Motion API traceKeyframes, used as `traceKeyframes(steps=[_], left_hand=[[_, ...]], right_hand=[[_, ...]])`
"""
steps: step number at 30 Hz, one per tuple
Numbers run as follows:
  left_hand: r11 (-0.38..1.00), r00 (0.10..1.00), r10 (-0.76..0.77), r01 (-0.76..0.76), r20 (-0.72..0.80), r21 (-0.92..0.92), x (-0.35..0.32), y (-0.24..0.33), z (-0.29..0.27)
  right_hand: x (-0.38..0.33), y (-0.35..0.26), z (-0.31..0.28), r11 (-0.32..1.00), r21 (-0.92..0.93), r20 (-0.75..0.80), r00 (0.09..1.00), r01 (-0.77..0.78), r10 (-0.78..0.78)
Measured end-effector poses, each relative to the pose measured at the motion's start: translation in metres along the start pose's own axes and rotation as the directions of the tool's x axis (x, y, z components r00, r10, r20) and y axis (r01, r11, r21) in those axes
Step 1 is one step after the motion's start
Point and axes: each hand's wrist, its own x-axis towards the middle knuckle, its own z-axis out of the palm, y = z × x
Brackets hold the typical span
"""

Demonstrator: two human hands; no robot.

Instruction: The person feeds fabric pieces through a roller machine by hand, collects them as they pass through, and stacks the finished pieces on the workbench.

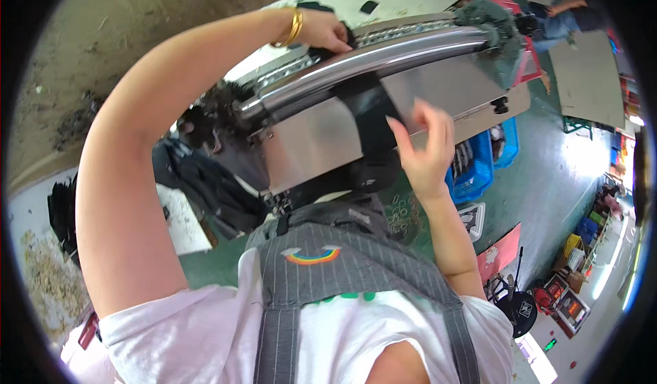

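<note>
Your right hand (428, 153), fingers spread, is nearer the black strip (373, 114), running roller (410, 45) to plate's (311, 144) near edge; left hand's (324, 31) grip unclear

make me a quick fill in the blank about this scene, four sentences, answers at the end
1. The bracelet on the wrist of the left hand is coloured ____.
2. The strip at the near side of the metal roller, next to the right hand, is coloured ____.
3. The picture on the front of the grey striped apron is a ____.
4. The two larger plastic crates just right of the right hand are coloured ____.

Missing words: gold; black; rainbow; blue.
</note>
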Motion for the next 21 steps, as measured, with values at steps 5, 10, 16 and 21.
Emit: traceKeyframes(steps=[5,10,16,21], left_hand=[[0.945,0.956,-0.160,0.077,-0.246,-0.317,-0.018,0.004,-0.023],[0.954,0.952,-0.168,0.091,-0.255,-0.287,-0.058,0.061,-0.089],[0.951,0.935,-0.061,-0.052,-0.350,-0.304,-0.110,0.128,-0.141],[0.999,0.863,0.014,0.006,-0.506,0.038,-0.119,0.121,-0.199]], right_hand=[[-0.140,-0.012,0.084,0.909,0.339,0.560,0.724,0.244,-0.403],[-0.154,-0.030,0.143,0.910,0.394,0.745,0.533,0.134,-0.401],[-0.163,-0.033,0.154,0.888,0.458,0.658,0.656,0.041,-0.370],[-0.173,-0.029,0.156,0.840,0.422,0.500,0.685,0.341,-0.530]])
